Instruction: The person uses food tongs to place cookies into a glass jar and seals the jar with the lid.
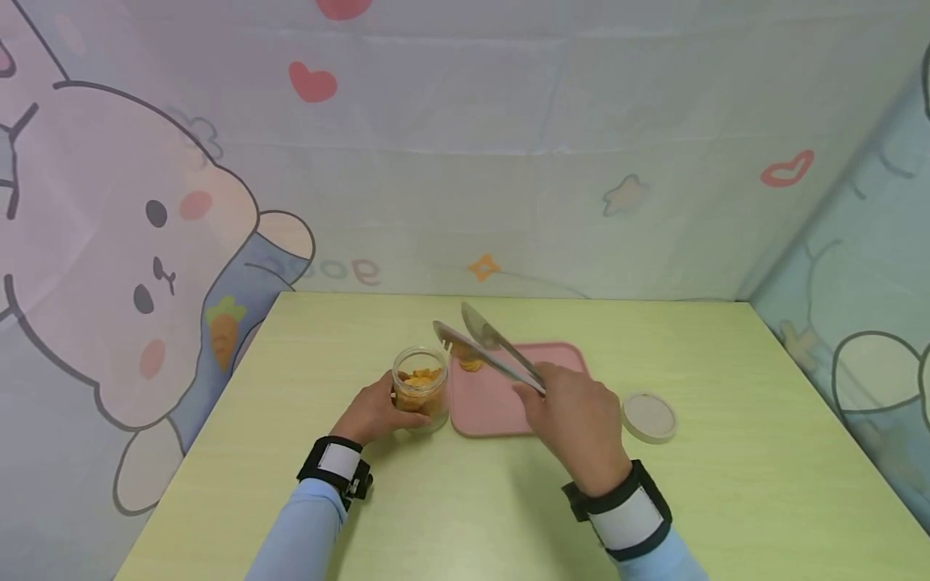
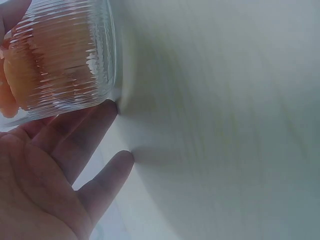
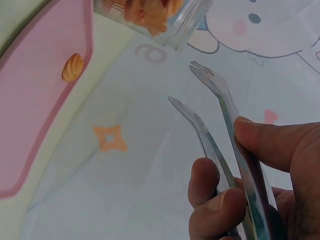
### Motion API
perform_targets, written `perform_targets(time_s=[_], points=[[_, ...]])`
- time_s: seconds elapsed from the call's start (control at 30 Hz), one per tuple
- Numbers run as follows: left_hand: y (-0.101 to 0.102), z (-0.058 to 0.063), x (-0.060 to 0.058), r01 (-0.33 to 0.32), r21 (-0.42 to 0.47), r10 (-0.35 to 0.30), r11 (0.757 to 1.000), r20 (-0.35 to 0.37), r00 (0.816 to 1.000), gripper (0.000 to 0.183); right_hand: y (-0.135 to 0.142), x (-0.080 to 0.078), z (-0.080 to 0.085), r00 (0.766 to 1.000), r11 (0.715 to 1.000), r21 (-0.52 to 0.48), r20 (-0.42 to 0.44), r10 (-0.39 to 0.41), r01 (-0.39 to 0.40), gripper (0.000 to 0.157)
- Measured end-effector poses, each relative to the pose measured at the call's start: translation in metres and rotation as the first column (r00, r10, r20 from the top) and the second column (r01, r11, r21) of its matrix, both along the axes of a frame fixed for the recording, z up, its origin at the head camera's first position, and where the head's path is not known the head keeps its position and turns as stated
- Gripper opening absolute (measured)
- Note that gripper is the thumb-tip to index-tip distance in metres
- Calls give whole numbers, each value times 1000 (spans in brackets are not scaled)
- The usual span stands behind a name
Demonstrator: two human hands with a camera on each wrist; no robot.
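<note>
My left hand holds a ribbed glass jar upright on the table, thumb on one side and fingers on the other. The jar has no lid on it, and orange-yellow twisted snack pieces lie inside. Metal tongs are gripped in my right hand. Their tips, one of them forked, stand apart with nothing between them, over the tray's left edge near the jar's mouth. Below the tongs, a ridged snack piece lies on the pink tray by its rim.
To the right of the tray, a round whitish lid lies flat on the pale yellow table. A printed cloth with a cartoon rabbit and hearts hangs behind the table's far edge and at the right.
</note>
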State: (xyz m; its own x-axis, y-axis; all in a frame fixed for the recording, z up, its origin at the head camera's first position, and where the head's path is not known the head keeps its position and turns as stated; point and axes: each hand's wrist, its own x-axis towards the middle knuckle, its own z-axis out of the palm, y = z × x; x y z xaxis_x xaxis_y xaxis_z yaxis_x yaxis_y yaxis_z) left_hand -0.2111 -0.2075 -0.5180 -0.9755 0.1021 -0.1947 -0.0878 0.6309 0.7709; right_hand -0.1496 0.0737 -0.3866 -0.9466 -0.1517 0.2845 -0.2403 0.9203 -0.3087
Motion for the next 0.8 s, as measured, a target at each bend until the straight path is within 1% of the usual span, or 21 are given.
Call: perform_targets(time_s=[0.3,0.47,0.57,0.8], points=[[-1,-3,-2,1,-2,-1,1000,0,1000,93,6,-18,-16,998,999,5,45,-40,40,25],[-2,-1,0,-4,0,4,1000,1,1000,93,7,-27,-26,993,998,19,100,-65,63,28],[-1,0,1,-5,-6,5,1000,-5,1000,91,8,-33,-33,990,997,29,122,-69,66,29],[-1,-1,0,-15,-13,15,1000,1,1000,88,9,-45,-46,989,997,54,135,-66,59,30]])
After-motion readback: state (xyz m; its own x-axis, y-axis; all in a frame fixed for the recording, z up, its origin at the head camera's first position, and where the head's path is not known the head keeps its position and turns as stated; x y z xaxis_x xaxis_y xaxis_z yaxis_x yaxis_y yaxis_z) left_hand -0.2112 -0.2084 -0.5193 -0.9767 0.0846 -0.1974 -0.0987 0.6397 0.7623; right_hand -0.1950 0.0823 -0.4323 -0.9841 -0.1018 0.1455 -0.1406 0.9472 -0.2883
